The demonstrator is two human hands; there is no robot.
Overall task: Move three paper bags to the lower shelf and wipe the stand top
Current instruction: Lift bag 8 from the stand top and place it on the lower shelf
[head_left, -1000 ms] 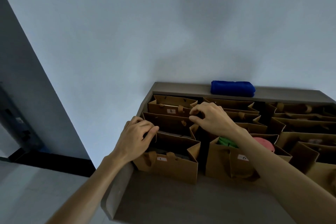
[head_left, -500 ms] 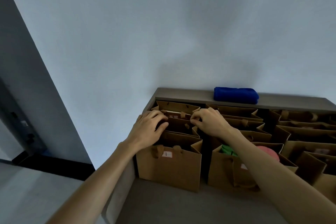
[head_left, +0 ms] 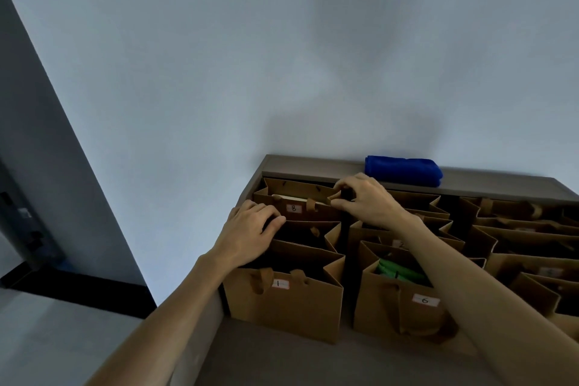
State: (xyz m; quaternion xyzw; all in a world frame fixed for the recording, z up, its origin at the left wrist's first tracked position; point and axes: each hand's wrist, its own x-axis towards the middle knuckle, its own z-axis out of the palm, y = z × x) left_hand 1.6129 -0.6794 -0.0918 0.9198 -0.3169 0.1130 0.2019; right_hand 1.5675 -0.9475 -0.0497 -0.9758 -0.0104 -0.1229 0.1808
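Brown paper bags stand in rows on a grey stand (head_left: 313,363). In the left column, bag number 8 (head_left: 300,207) is at the back, an unlabelled bag (head_left: 307,233) sits in the middle and bag number 1 (head_left: 291,301) is in front. My right hand (head_left: 363,200) pinches the right top corner of bag 8. My left hand (head_left: 250,232) grips the left rim at the gap between bag 8 and the middle bag; which rim it holds is unclear. A folded blue cloth (head_left: 404,171) lies on the stand's raised back ledge.
Bag number 6 (head_left: 404,301), with something green inside, stands front centre under my right forearm. More bags (head_left: 517,229) fill the right side. A pale wall rises behind the stand. A dark doorway edge (head_left: 28,197) is at left, with floor below.
Both hands have moved back from the middle bag towards bag 8. The right hand now pinches bag 8's right corner. The camera view has tilted upward.
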